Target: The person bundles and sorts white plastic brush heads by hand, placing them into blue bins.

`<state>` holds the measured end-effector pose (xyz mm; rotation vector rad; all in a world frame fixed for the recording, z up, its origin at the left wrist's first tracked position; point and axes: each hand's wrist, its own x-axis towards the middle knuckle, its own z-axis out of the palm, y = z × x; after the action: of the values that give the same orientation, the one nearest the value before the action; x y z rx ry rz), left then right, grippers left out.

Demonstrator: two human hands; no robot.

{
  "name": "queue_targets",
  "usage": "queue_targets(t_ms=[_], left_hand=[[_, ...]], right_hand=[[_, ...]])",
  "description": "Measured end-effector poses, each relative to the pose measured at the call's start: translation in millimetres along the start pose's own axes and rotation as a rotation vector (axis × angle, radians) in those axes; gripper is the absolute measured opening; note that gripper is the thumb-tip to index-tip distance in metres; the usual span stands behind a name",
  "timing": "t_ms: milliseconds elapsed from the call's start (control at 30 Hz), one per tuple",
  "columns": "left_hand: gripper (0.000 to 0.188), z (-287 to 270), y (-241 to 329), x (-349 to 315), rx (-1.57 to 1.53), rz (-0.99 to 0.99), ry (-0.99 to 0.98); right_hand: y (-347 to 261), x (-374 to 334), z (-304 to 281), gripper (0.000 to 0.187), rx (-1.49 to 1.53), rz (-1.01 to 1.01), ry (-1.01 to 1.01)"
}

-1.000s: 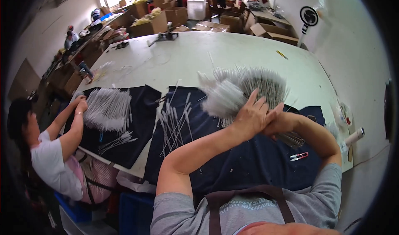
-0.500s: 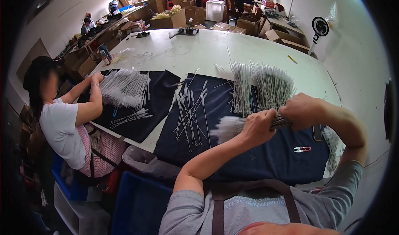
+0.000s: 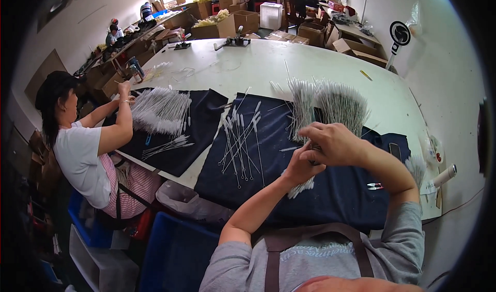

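My left hand (image 3: 304, 167) is closed around a bundle of thin wire brushes (image 3: 301, 188), whose white bristle ends stick out below it toward me. My right hand (image 3: 336, 141) sits just above and over the left, fingers bent round near the upper end of the bundle; what they grip is hidden behind the hand. Beyond my hands stand two thick clusters of the same brushes, a narrower one (image 3: 301, 106) and a wider one (image 3: 341, 106), bristles pointing away. Several loose brushes (image 3: 240, 142) with ring ends lie crisscrossed to the left on the dark cloth (image 3: 217, 173).
Red-handled snips (image 3: 375, 186) and a dark phone-like object (image 3: 394, 150) lie right of my hands. At left, a co-worker (image 3: 77, 137) handles another brush pile (image 3: 161, 108). A yellow cutter (image 3: 366, 75) rests on the white table (image 3: 248, 67). A blue bin (image 3: 175, 250) stands below.
The bundle has turned from lying sideways, bristles left, to bristles pointing toward me. My right hand has come left and over my left hand. The co-worker's hands have shifted slightly.
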<state>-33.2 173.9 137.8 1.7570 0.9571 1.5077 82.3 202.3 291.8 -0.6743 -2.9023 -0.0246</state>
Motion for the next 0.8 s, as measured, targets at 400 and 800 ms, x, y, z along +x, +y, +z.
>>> queue_targets(t_ms=[400,800], left_hand=[[0.041,10,-15,15,-0.989,-0.079,0.251],[0.014,-12,-5,29,-0.292,-0.187,0.003]], right_hand=[[-16,18,25,0.041,0.182,-0.313,0.069],[81,-28,83,0.064,1.583,0.133,0.367]])
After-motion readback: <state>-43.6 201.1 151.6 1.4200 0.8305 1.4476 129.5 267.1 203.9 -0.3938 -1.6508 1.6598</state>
